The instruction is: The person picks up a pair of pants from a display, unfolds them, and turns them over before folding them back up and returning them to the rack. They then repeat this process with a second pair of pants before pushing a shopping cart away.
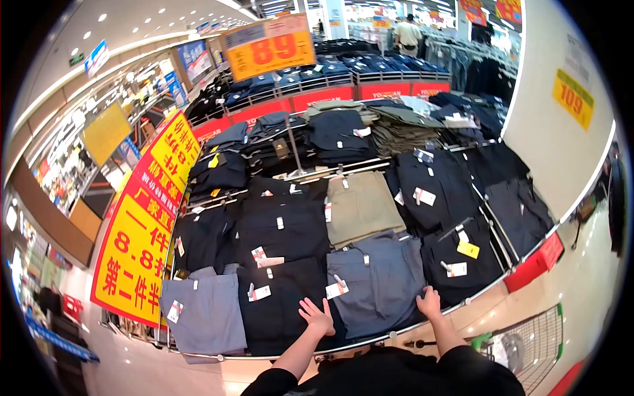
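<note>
My left hand lies with its fingers spread on the folded black trousers, close to their right edge. At the right edge of the folded blue-grey trousers, my right hand has its fingers curled against the cloth and closed on that edge. A white tag hangs on the left side of the blue-grey pair. Left of the black pair lie light grey trousers, and to the right is another black pair with a yellow tag.
A metal rail edges the display table in front of me. Behind are khaki trousers and more folded stacks. A red-and-yellow sign stands left. A shopping cart is at lower right; a person stands far back.
</note>
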Available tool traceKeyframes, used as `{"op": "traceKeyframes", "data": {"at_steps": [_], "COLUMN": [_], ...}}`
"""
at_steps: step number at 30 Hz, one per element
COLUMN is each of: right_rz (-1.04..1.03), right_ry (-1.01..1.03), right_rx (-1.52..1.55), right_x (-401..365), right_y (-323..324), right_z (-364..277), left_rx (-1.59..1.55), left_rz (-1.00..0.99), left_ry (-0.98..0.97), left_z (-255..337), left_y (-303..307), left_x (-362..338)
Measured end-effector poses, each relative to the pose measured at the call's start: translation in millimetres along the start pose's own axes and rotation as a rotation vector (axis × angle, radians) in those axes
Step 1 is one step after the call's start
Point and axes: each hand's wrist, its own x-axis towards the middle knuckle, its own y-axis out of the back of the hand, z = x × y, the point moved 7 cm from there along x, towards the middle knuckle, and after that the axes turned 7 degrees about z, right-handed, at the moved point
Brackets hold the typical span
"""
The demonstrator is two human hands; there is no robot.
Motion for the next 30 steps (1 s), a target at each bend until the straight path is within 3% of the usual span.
{"op": "traceKeyframes", "data": {"at_steps": [2,3,5,7,9,11,14,17,19,21,23,25,26,30], "right_rz": [-0.012,0.009,-0.008,-0.009,-0.084,-0.125,-0.211,-0.163,-0.094,-0.491,-0.486,-0.358,-0.339,-0.444], "right_ry": [0.003,0.029,0.035,-0.017,-0.027,-0.014,0.051,0.006,-0.036,-0.375,-0.354,-0.292,-0.235,-0.3], "right_rx": [0.073,0.088,0.096,0.13,0.14,0.132,0.139,0.224,0.315,0.739,0.763,0.74,0.702,0.895], "right_x": [-30,13,4,-4,-2,0,0,7,3,-5,-4,1,0,-8], "right_y": [-17,21,18,26,21,14,5,-1,10,0,0,5,6,4], "right_z": [-28,18,17,10,14,18,15,22,18,16,21,25,24,15], "left_rx": [-0.117,-0.144,-0.362,-0.453,-0.482,-0.399,-0.438,-0.271,-0.41,-0.441,-0.451,-0.459,-0.481,-0.593], "left_rz": [-0.117,-0.103,0.073,0.378,0.403,0.22,0.023,0.065,0.005,-0.008,0.02,0.172,0.373,0.539], "left_ry": [-0.051,-0.087,-0.135,-0.188,-0.298,-0.428,-0.419,-0.558,-0.483,-0.453,-0.442,-0.453,-0.478,-0.452], "left_z": [-23,62,80,99,127,155,166,165,161,163,164,162,161,157], "left_y": [-2,2,-10,10,16,7,-11,-47,-32,-30,-29,-34,-32,-5], "left_x": [-12,6,11,-7,-21,-33,-46,-24,-35,-33,-35,-30,-31,-50]}}
